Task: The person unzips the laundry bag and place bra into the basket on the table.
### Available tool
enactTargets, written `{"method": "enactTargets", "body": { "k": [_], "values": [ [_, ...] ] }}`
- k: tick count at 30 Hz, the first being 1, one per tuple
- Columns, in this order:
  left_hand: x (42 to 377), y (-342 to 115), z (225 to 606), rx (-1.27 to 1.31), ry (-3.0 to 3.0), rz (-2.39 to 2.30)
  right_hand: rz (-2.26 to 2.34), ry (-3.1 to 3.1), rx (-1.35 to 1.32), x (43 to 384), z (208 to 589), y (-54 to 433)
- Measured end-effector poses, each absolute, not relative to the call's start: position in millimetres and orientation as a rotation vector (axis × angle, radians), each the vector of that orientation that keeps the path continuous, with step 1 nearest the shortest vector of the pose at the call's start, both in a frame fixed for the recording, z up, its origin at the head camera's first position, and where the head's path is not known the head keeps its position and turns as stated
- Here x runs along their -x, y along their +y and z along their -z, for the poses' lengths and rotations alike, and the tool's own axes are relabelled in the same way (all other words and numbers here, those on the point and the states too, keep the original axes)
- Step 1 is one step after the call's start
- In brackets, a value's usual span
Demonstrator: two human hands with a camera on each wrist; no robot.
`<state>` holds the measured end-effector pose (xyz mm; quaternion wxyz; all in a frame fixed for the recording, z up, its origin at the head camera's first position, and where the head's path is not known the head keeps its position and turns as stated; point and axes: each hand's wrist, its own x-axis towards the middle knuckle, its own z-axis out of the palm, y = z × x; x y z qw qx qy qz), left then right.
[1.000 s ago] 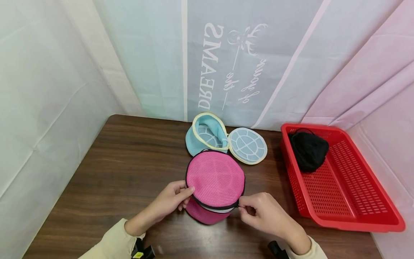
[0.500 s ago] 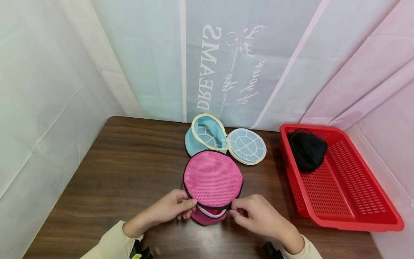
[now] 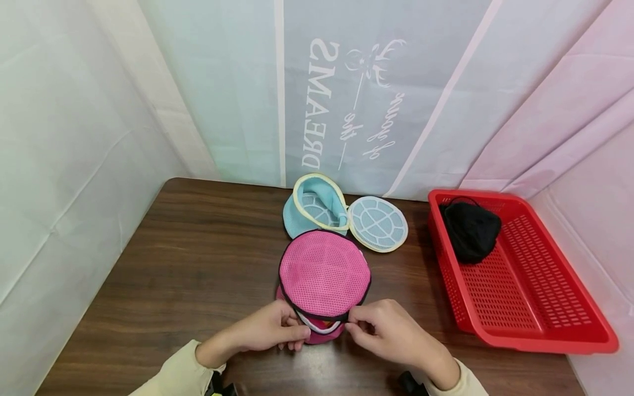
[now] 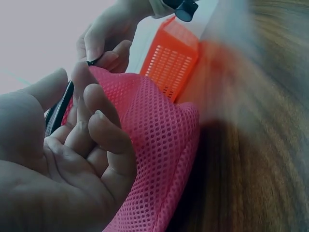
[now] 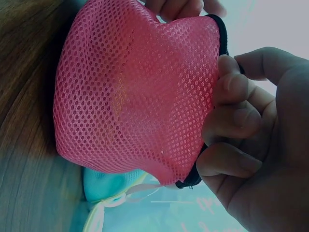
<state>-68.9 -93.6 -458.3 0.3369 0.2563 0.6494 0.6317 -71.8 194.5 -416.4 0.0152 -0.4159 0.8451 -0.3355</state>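
A pink mesh laundry bag [image 3: 324, 272] with a black zipper edge stands on the table, its round lid lying over the top. At the front, a gap between lid and body shows a white rim and a bit of red inside. My left hand [image 3: 277, 327] pinches the bag's front left edge between thumb and fingers. On the front right, my right hand [image 3: 388, 333] pinches the small black zipper pull [image 5: 241, 68], mostly hidden by the fingertips. In the right wrist view, something yellowish shows faintly through the mesh.
Behind the pink bag sits a light blue mesh bag [image 3: 296, 217] with its lid [image 3: 378, 224] folded out to the right. A red plastic basket [image 3: 535, 344] stands at the right with a black cloth pouch [image 3: 472, 231] in it. Printed curtains [image 3: 238, 93] hang behind the table.
Both hands and the pink bag have shifted slightly left. My left hand has moved down the bag's edge toward the front, and the front gap shows more of the inside.
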Motion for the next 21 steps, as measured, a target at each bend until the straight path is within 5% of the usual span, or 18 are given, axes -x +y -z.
{"method": "enactTargets", "body": {
  "k": [21],
  "values": [
    [73.1, -100.5, 455.3, -0.550, 1.749, -1.772, 1.046, 2.531, 1.483, 72.8, 417.2, 187.6]
  ]
}}
